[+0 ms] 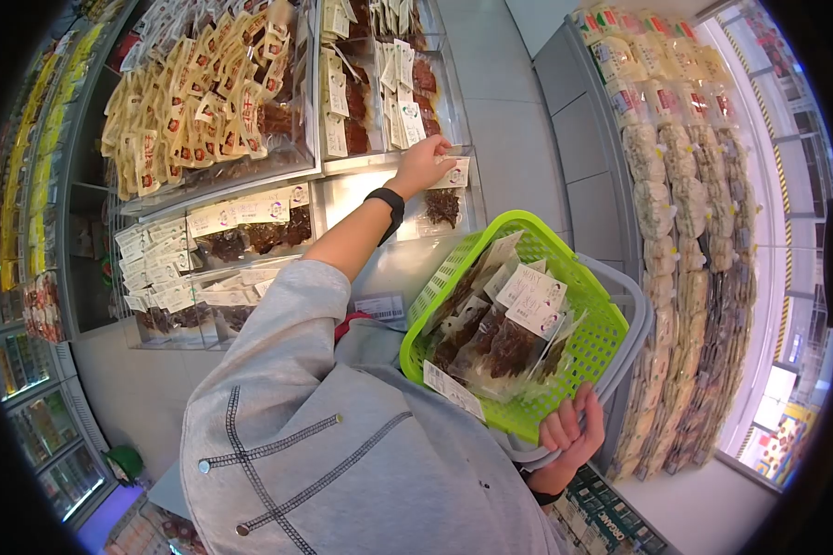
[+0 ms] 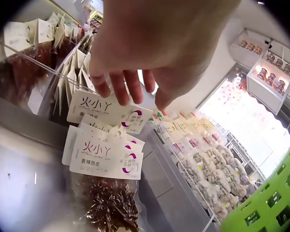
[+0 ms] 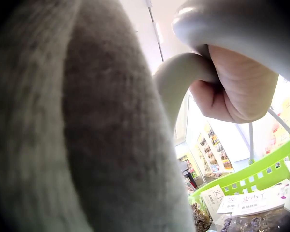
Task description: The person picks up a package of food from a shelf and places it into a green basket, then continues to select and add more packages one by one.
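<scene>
Head view: the left hand (image 1: 423,165) reaches up to the shelf (image 1: 361,165). Its fingertips are at the snack pack (image 1: 444,199), which lies at the right end of the lower row. The right hand (image 1: 572,427) holds the grey handle (image 1: 635,319) of the green basket (image 1: 440,287), down near the body.

Left wrist view: the left hand (image 2: 154,43) is open. Its fingers (image 2: 121,87) are nearly straight and touch the top of the white card (image 2: 99,110). A second pack (image 2: 108,193) lies just under it. I think it is best to pinch only the top card with thumb and finger, then lift slowly so the second pack stays put.

Right wrist view: the right hand (image 3: 232,87) is curled tight round the grey handle (image 3: 183,82). The green basket (image 3: 251,179) hangs below. I think keeping it level helps.
</scene>
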{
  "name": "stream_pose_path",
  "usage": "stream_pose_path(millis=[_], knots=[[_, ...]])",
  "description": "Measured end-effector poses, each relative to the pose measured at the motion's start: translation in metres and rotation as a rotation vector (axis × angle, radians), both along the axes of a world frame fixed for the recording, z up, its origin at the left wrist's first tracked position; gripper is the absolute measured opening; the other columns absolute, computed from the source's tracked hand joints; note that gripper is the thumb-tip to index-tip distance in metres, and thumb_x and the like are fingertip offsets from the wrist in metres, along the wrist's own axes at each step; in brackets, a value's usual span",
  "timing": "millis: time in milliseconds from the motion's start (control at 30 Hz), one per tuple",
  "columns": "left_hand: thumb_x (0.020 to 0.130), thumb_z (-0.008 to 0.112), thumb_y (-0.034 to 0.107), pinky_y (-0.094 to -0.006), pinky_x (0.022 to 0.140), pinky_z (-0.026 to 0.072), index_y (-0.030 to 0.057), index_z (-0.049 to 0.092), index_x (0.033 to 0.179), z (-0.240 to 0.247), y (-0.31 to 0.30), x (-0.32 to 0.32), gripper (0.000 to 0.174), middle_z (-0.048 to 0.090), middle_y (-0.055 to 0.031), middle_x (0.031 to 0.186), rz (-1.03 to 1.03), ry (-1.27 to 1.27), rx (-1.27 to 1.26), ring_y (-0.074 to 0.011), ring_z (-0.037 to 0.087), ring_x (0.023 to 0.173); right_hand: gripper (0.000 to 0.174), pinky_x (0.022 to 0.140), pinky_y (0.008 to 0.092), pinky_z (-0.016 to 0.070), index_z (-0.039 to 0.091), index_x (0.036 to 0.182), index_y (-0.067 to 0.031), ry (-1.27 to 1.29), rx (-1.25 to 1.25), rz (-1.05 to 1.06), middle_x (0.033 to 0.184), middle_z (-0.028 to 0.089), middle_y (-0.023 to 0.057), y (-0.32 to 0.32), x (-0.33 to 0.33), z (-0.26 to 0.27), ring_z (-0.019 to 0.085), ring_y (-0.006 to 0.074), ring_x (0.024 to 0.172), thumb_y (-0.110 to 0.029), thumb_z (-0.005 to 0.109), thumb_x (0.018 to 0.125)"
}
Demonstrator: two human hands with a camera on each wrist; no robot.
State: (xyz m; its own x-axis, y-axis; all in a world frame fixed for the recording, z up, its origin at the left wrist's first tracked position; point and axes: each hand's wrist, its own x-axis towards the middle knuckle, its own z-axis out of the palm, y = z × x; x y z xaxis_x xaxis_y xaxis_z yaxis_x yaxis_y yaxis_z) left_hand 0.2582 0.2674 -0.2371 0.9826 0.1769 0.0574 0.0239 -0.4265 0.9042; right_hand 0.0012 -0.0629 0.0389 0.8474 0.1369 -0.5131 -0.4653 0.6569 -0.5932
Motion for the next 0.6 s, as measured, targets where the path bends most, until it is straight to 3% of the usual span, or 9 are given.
stream_pose_path(millis=[167,267,300,400,467,600], knots=[[0.077,0.064,0.014,-0.0380,0.078,0.0495,0.0063,0.060,0.092,-0.003,0.016,-0.020,0.017,0.065,-0.0115,0.090,0.267,0.047,0.263,-0.0286,0.062,0.088,0.023,0.031,0.0237,0.0246,0.040,0.085,-0.0090,0.008,-0.005,-0.008,0.048,0.028,-0.0041,0.000,0.000,0.000,0.024,0.0062,0.034,-0.026,0.037,0.101],[0.076,0.062,0.017,-0.0345,0.078,0.0492,0.0046,0.061,0.093,-0.002,0.021,-0.030,0.021,0.065,-0.0108,0.093,0.331,0.467,0.146,-0.0259,0.063,0.087,0.023,0.031,0.0236,0.0245,0.040,0.086,-0.0090,0.014,0.003,-0.018,0.048,0.029,-0.0041,0.002,0.002,0.000,0.024,0.0062,0.034,-0.025,0.036,0.101],[0.077,0.063,0.022,-0.0344,0.077,0.0489,0.0036,0.064,0.093,-0.030,0.026,-0.027,0.025,0.067,-0.0114,0.094,0.323,0.501,0.106,-0.0235,0.064,0.089,0.022,0.031,0.0236,0.0245,0.040,0.086,-0.0090,0.009,0.005,-0.015,0.048,0.029,-0.0041,0.002,0.003,0.001,0.024,0.0063,0.034,-0.025,0.036,0.101],[0.078,0.063,0.022,-0.0321,0.077,0.0486,0.0015,0.064,0.099,-0.056,0.021,-0.022,0.029,0.067,-0.0120,0.098,0.362,0.491,-0.290,-0.0205,0.064,0.089,0.022,0.031,0.0237,0.0247,0.040,0.086,-0.0089,0.003,0.008,-0.005,0.048,0.029,-0.0040,0.001,0.003,0.000,0.024,0.0064,0.034,-0.025,0.036,0.101],[0.077,0.062,0.021,-0.0332,0.082,0.0481,0.0017,0.064,0.104,-0.100,0.022,-0.009,0.033,0.068,-0.0157,0.099,0.335,0.462,-0.370,-0.0268,0.064,0.094,0.022,0.031,0.0239,0.0248,0.040,0.086,-0.0089,0.004,0.001,0.000,0.048,0.029,-0.0040,0.000,0.004,0.000,0.024,0.0065,0.034,-0.025,0.036,0.101],[0.075,0.062,0.018,-0.0336,0.086,0.0468,0.0011,0.060,0.114,-0.081,0.005,-0.009,0.042,0.067,-0.0165,0.106,0.407,0.462,-0.377,-0.0293,0.063,0.100,0.022,0.031,0.0241,0.0251,0.040,0.087,-0.0088,0.001,-0.007,0.007,0.048,0.029,-0.0040,-0.001,0.004,0.001,0.024,0.0065,0.034,-0.025,0.036,0.101]])
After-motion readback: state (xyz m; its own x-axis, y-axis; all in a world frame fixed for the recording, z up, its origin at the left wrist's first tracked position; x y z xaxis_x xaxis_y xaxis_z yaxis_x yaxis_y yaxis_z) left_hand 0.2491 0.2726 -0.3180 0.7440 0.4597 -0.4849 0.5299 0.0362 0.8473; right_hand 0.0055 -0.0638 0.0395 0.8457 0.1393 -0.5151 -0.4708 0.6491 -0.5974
